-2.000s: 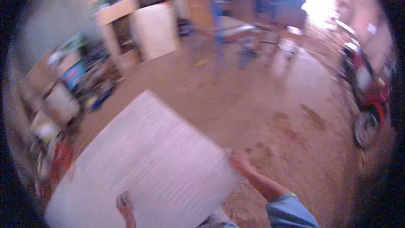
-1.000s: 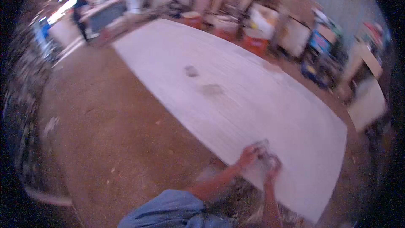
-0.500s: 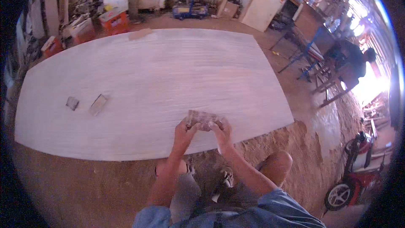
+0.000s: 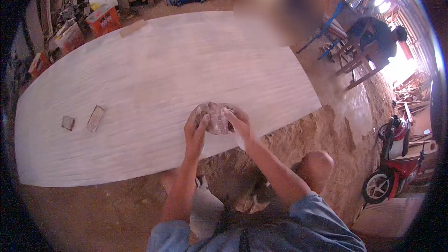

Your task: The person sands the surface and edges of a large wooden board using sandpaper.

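Your grip had wrapped further around the dusty piece [image 4: 217,119], hiding its ends. At left, a small block [image 4: 68,122] and a longer block [image 4: 95,118] stayed on the white board [image 4: 163,74]; rightward, your left hand [image 4: 194,128] and right hand [image 4: 242,126] both clasped the dusty piece over the board.

The single view looks from the person's head, forward and steeply down over the forearms, fairly near the hands [image 4: 217,121]. It faces across the white board [image 4: 168,84], with the red motorbike [image 4: 396,165] at the right edge.
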A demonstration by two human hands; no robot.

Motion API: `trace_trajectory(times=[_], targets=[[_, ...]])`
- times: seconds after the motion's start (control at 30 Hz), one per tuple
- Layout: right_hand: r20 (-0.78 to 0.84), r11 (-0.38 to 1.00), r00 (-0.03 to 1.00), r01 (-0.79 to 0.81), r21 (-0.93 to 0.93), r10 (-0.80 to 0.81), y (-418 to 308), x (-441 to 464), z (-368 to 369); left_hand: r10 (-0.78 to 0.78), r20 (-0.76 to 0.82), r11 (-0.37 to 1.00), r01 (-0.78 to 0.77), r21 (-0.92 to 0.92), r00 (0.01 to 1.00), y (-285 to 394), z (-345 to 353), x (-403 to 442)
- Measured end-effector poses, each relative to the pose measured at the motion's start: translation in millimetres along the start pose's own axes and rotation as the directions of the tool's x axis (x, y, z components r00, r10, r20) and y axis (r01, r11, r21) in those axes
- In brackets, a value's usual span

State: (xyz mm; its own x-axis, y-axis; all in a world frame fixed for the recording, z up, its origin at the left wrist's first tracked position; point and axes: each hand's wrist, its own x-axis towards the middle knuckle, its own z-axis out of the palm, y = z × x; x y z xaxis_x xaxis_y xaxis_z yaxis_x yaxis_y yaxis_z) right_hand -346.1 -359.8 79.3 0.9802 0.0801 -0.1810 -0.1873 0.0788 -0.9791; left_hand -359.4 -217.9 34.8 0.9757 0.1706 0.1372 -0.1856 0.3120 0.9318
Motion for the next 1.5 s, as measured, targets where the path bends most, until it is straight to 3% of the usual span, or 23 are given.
trace_trajectory(times=[0.03, 0.27, 0.33, 0.4, 0.43, 0.5, 0.57, 0.63, 0.7, 0.73, 0.77, 0.8, 0.87, 0.9, 0.97, 1.0, 1.07, 1.1, 1.13, 1.2, 1.3, 1.37, 1.5], targets=[[0.002, 0.973, 0.995, -0.094, 0.213, 0.096, 3.6, 1.9, 2.8, -0.008, 0.004, 1.000, 0.008, 0.004, 1.000, -1.9, 0.1, -1.7], [0.056, 0.972, 0.990, 0.115, 0.205, -0.129, -0.9, 20.6, 7.2, -0.111, -0.062, 0.992, 0.107, -0.064, 0.992, -27.0, 0.5, 2.5], [0.253, 0.937, 0.967, -0.120, 0.327, 0.035, 3.0, 23.7, 1.5, -0.153, -0.091, 0.988, 0.150, -0.039, 0.984, -37.7, -2.8, 1.6], [0.263, 0.915, 0.962, -0.171, 0.366, 0.074, -4.6, 21.3, -1.7, 0.059, -0.181, 0.995, -0.044, 0.086, 0.982, -44.1, 0.4, 7.0], [0.282, 0.887, 0.952, -0.228, 0.403, 0.117, -4.3, 19.4, -2.7, 0.057, -0.170, 0.995, -0.041, 0.094, 0.984, -45.2, 1.7, 6.1], [0.317, 0.896, 0.945, -0.208, 0.392, 0.081, 14.8, 27.4, -17.3, 0.251, -0.176, 0.900, -0.163, 0.403, 0.952, -35.2, 8.6, 0.8], [0.341, 0.907, 0.940, -0.168, 0.386, 0.029, 38.3, 38.3, -28.1, 0.189, -0.112, 0.882, -0.118, 0.457, 0.976, -37.1, 7.1, -3.5], [0.265, 0.966, 0.961, 0.006, 0.257, -0.076, 65.5, 42.1, -30.3, 0.111, -0.096, 0.850, -0.044, 0.525, 0.989, -41.6, 8.0, -7.5], [0.162, 0.913, 0.900, 0.408, 0.010, -0.404, 80.0, 48.1, -31.1, 0.189, -0.059, 0.742, -0.103, 0.662, 0.980, -61.1, -0.5, -6.5], [0.142, 0.879, 0.867, 0.471, 0.076, -0.477, 79.1, 49.3, -32.7, 0.095, -0.105, 0.699, 0.009, 0.715, 0.990, -49.6, 11.1, -6.1], [0.125, 0.836, 0.828, 0.530, 0.141, -0.546, 78.2, 50.0, -33.8, 0.107, -0.097, 0.801, -0.028, 0.598, 0.990, -41.3, 25.8, -6.7], [0.091, 0.836, 0.835, 0.529, 0.145, -0.543, 89.6, 49.9, -32.3, 0.067, -0.120, 0.864, 0.002, 0.504, 0.991, -44.3, 30.0, -7.9], [0.069, 0.800, 0.797, 0.598, 0.039, -0.599, 100.1, 58.4, -43.4, 0.087, -0.154, 0.803, 0.023, 0.595, 0.984, -68.7, -6.8, -6.1], [0.054, 0.787, 0.786, 0.617, -0.001, -0.616, 97.4, 63.2, -59.0, 0.076, -0.131, 0.802, 0.017, 0.598, 0.988, -68.9, 10.6, 0.2], [0.349, 0.907, 0.868, 0.226, 0.354, -0.353, 48.8, 58.1, -98.1, 0.085, 0.015, 0.695, -0.070, 0.716, 0.996, -54.1, 45.4, 7.1], [0.341, 0.905, 0.874, 0.216, 0.366, -0.346, 41.9, 62.6, -109.9, 0.071, 0.018, 0.686, -0.062, 0.725, 0.997, -58.7, 52.0, 14.5], [0.157, 0.855, 0.849, 0.466, 0.228, -0.504, 27.5, 70.1, -130.9, 0.125, 0.007, 0.625, -0.084, 0.776, 0.992, -64.7, 56.6, 30.0], [0.154, 0.863, 0.859, 0.450, 0.232, -0.489, 15.4, 68.9, -149.7, 0.107, 0.003, 0.621, -0.069, 0.781, 0.994, -73.8, 74.0, 29.3], [0.152, 0.881, 0.872, 0.440, 0.171, -0.465, 1.2, 68.1, -173.0, 0.063, -0.132, 0.817, 0.025, 0.576, 0.989, -85.3, 96.7, 30.9], [0.150, 0.899, 0.887, 0.422, 0.120, -0.436, -16.2, 74.4, -205.1, -0.017, -0.255, 0.940, 0.102, 0.325, 0.967, -106.3, 149.2, 39.7], [0.174, 0.862, 0.851, 0.506, -0.018, -0.495, -38.0, 75.8, -238.0, -0.023, -0.029, 0.788, 0.036, 0.615, 0.999, -135.6, 230.4, 60.5], [0.311, 0.855, 0.857, 0.480, -0.195, -0.410, -58.8, 66.3, -273.1, -0.068, 0.108, 0.643, -0.039, 0.765, 0.992, -152.3, 278.2, 71.4], [0.233, 0.857, 0.840, 0.513, -0.049, -0.490, -55.3, 59.1, -294.4, -0.139, 0.193, 0.547, -0.087, 0.833, 0.971, -157.9, 371.7, 96.8]])
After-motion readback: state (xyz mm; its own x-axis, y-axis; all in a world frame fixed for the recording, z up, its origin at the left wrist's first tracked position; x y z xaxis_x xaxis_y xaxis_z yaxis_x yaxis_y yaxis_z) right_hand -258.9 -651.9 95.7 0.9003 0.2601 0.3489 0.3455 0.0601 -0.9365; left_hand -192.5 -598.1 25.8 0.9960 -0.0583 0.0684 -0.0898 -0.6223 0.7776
